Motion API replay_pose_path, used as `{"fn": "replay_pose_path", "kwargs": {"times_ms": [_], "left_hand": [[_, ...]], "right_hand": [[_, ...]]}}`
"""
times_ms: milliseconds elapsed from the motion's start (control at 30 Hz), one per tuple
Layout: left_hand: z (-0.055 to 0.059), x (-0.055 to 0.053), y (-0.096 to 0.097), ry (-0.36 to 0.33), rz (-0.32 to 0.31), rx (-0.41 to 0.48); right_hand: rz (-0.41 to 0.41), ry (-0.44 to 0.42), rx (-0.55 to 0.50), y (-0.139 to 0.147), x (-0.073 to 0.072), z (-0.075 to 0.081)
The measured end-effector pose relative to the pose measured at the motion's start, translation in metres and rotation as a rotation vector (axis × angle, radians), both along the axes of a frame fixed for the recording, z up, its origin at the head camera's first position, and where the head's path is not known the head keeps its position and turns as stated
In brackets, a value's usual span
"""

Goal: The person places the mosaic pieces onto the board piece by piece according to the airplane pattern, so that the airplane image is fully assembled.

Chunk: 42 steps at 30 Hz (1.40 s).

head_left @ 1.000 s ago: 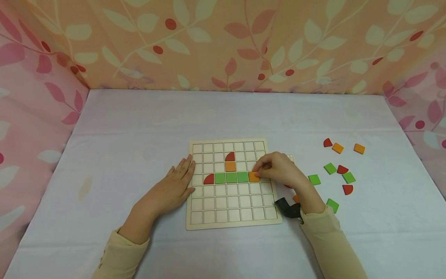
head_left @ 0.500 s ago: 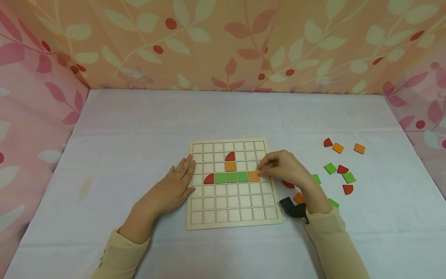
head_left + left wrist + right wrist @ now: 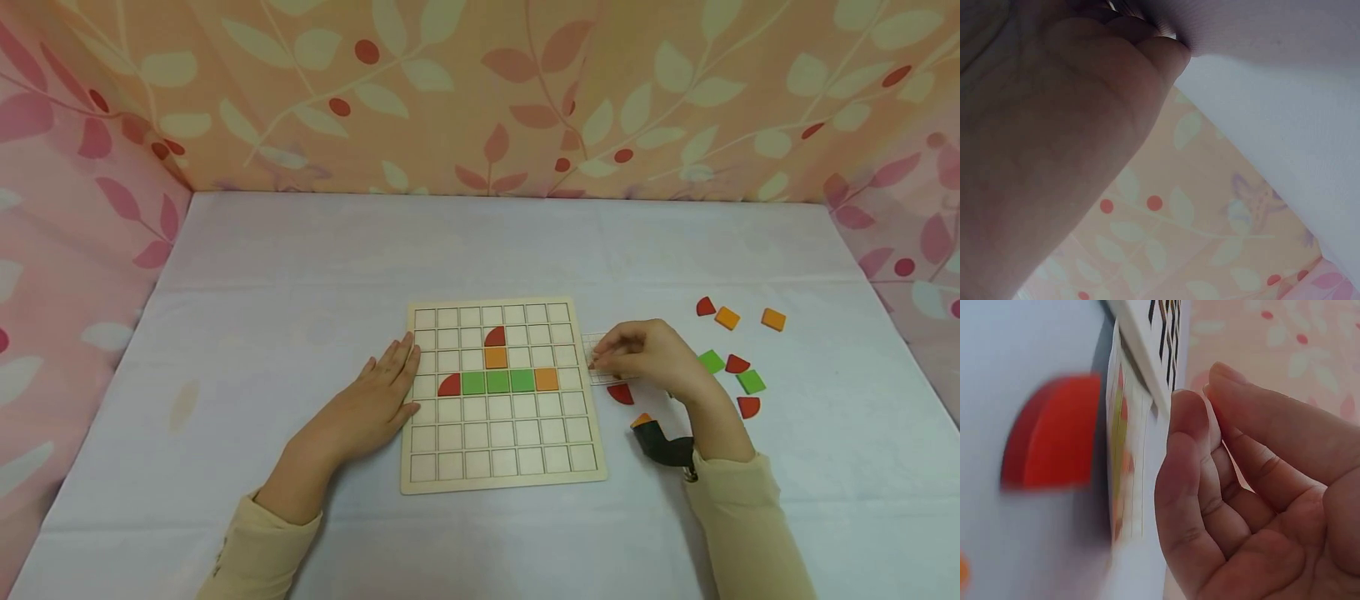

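Note:
My left hand (image 3: 367, 408) lies flat, its fingertips at the left edge of a wooden grid board (image 3: 477, 461). On the board, a row runs from a red quarter-circle tile (image 3: 450, 385) through three green square tiles (image 3: 497, 382) to an orange square tile (image 3: 547, 380). Above the middle green one sit another orange tile (image 3: 496, 357) and a red quarter-circle (image 3: 496, 337). Just right of the board, my right hand (image 3: 652, 358) hovers over a small gridded card (image 3: 600, 377), fingers loosely bent. Nothing shows between its fingers in the right wrist view.
A red quarter-circle tile (image 3: 621, 393) lies below the card. Loose tiles spread farther right: green squares (image 3: 751, 382), orange squares (image 3: 774, 319) and red quarter-circles (image 3: 748, 407). A black wrist camera mount (image 3: 663, 447) partly covers an orange tile (image 3: 642, 421). Patterned cloth stands behind the table.
My right hand has let go of the orange tile in the row and moved right, off the board and over the card. The left hand has stayed put.

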<state>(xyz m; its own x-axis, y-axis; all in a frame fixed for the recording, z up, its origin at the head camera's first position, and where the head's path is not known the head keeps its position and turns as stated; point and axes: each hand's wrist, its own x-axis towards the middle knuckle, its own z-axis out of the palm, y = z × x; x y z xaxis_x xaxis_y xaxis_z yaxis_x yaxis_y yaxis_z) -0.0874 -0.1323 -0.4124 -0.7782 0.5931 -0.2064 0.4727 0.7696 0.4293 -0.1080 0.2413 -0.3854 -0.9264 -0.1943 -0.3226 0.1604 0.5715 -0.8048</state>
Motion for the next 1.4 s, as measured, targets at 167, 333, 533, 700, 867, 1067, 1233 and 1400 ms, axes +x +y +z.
{"fn": "replay_pose_path", "kwargs": {"times_ms": [167, 333, 533, 700, 867, 1067, 1233, 1400], "left_hand": [[0.0, 0.0, 0.0, 0.001, -0.001, 0.004], [0.001, 0.0, 0.0, 0.001, 0.0, 0.008], [0.001, 0.0, 0.001, 0.007, -0.002, -0.006], [0.002, 0.0, 0.001, 0.008, -0.002, -0.002], [0.001, 0.0, 0.001, 0.006, 0.0, -0.005], [0.0, 0.0, 0.0, 0.006, 0.004, -0.005], [-0.001, 0.0, 0.0, 0.004, 0.003, 0.0], [-0.002, 0.0, 0.0, 0.006, -0.001, 0.002]], "right_hand": [[-0.025, 0.014, 0.027, 0.016, 0.006, 0.004], [-0.036, 0.04, 0.116, 0.031, 0.014, 0.006], [-0.005, -0.003, 0.13, 0.046, 0.029, 0.005], [0.02, -0.047, 0.154, 0.053, 0.042, 0.0], [0.041, -0.102, 0.123, 0.052, 0.051, -0.005], [0.071, -0.058, 0.163, 0.045, 0.058, -0.008], [0.095, 0.023, 0.247, 0.039, 0.062, -0.009], [0.104, 0.057, 0.247, 0.038, 0.064, -0.009]]}}
